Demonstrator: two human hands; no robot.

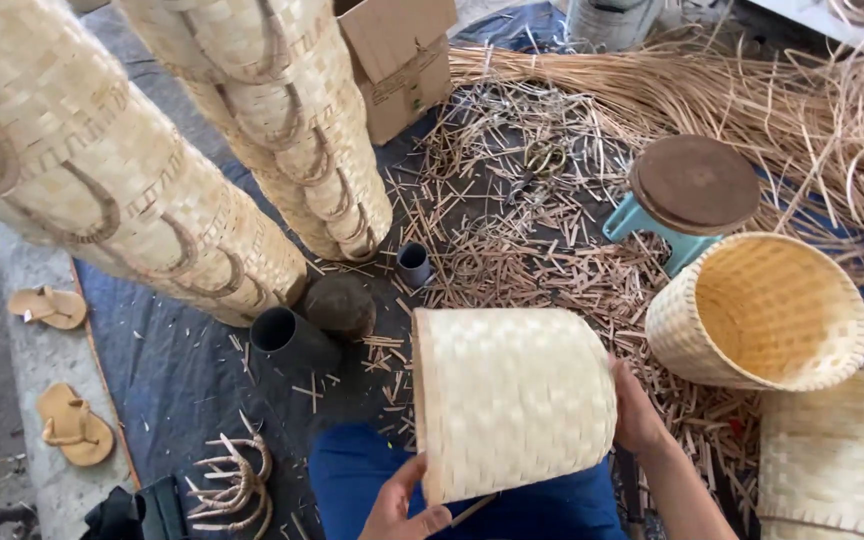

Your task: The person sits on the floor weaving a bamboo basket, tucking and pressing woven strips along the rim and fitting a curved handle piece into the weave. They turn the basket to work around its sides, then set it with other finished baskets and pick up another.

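- We hold a woven basket (512, 400) on its side across our lap, above our blue trousers (352, 470), its open mouth turned to our left.
- Our left hand (399, 508) sits at the lower rim, thumb up against the weave and the other fingers curled under; a thin stick (474, 510) pokes out by that hand, though we cannot tell whether the fingers pinch it.
- Our right hand (639, 412) lies flat on the closed end, fingers together and wrapped behind, so their tips are hidden.
- We judge that the basket could roll off our knees, since it is a round body held only at its two ends.
- Pressing too hard on the thin wall could dent or split the strips, and a raw rim edge could prick a finger.
- The floor ahead is thick with short cut splints (532, 250); a slip of the basket would drop it among them.
- The weave is pale, flat strips crossed in a tight checker, matte and slightly ribbed.
- A second basket (762, 310) lies near on the right, mouth toward us, tapering to a rounder base.
- Two tall stacks of baskets (202, 150) with dark bent handles lean in from the left.
- A round brown stool (694, 185) on teal legs stands beyond, beside long loose strips (752, 90).
- Two dark tubes (287, 335), a cardboard box (397, 60) and a pair of sandals (62, 370) lie around the blue mat (172, 370).
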